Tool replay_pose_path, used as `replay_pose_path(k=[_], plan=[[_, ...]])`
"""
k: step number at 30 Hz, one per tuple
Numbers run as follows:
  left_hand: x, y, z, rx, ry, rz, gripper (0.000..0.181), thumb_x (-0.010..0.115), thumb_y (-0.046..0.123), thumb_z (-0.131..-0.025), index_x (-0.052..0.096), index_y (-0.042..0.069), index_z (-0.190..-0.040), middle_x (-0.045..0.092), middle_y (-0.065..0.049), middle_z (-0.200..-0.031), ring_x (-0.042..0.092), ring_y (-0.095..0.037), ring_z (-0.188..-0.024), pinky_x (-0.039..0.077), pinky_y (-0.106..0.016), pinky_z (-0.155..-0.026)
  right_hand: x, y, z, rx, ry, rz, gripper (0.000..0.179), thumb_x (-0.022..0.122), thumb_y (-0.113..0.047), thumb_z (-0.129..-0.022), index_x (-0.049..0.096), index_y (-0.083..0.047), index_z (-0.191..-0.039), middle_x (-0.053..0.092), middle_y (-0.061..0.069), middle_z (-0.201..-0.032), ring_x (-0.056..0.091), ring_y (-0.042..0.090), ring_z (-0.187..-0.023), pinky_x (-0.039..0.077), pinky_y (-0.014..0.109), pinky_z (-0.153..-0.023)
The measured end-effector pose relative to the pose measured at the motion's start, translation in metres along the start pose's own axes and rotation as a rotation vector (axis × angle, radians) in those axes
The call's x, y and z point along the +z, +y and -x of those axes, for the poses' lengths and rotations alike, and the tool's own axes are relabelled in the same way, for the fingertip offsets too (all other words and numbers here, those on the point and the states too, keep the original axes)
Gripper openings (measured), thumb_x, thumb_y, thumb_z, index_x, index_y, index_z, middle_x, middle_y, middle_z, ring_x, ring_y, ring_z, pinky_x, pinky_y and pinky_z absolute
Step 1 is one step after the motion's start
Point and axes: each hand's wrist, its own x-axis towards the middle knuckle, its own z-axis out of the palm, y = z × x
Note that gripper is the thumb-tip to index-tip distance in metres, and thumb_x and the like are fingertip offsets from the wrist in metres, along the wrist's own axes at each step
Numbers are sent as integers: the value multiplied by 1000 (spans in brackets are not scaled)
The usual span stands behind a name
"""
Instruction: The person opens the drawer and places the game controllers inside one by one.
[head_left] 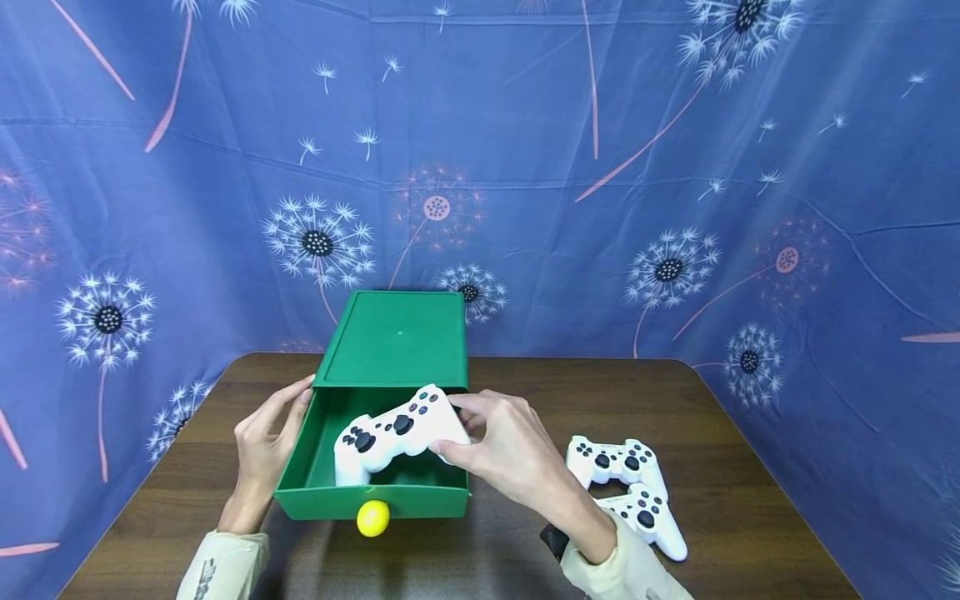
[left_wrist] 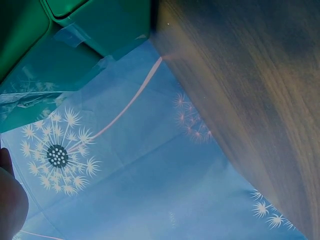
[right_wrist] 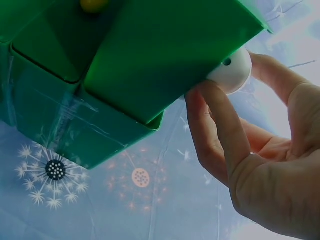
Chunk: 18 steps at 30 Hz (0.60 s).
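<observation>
In the head view my right hand [head_left: 517,454] pinches one end of a white game controller [head_left: 382,442] between thumb and fingers. The controller slants over the pulled-out green drawer [head_left: 322,504], its far grip down inside. A yellow ball-shaped knob [head_left: 372,518] sits on the drawer's front. The right wrist view shows the fingers on the controller's rounded end [right_wrist: 237,75], beside the drawer wall [right_wrist: 165,50]. My left hand [head_left: 262,446] rests its fingertips against the left side of the green box [head_left: 401,333]; only a bit of that hand [left_wrist: 12,207] enters the left wrist view.
Two more white controllers [head_left: 630,462] lie partly overlapping on the brown wooden table [head_left: 720,467], right of my right forearm. A small dark object [head_left: 555,540] shows beside that wrist. Behind the table hangs a blue cloth [head_left: 525,250] with dandelion prints.
</observation>
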Motion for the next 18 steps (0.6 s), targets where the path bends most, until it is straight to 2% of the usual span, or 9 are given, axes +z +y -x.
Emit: replay_pose_path(k=[6, 12, 18], plan=[[0, 0, 1, -7, 0, -9, 14, 65, -6, -86, 69, -10, -99, 69, -24, -93, 64, -4, -95, 47, -13, -82, 4, 1, -1, -21, 11, 23, 40, 79, -27, -78, 69, -11, -113, 62, -8, -86, 62, 4, -72, 51, 21, -61], [0, 1, 1, -11, -7, -15, 15, 65, -7, -85, 69, -10, -99, 69, -24, -94, 64, -4, -95, 46, -13, -82, 5, 1, 0, -14, 10, 49, 41, 78, -29, -79, 69, -6, -112, 63, -4, -88, 61, 5, -74, 51, 20, -65], [0, 3, 0, -13, -8, -14, 16, 66, -8, -84, 69, -10, -99, 68, -26, -93, 64, -4, -96, 46, -13, -83, 5, 4, 2, 1, 1, -34, 44, 76, -31, -82, 66, -4, -115, 64, 3, -96, 63, 11, -79, 53, 21, -70]])
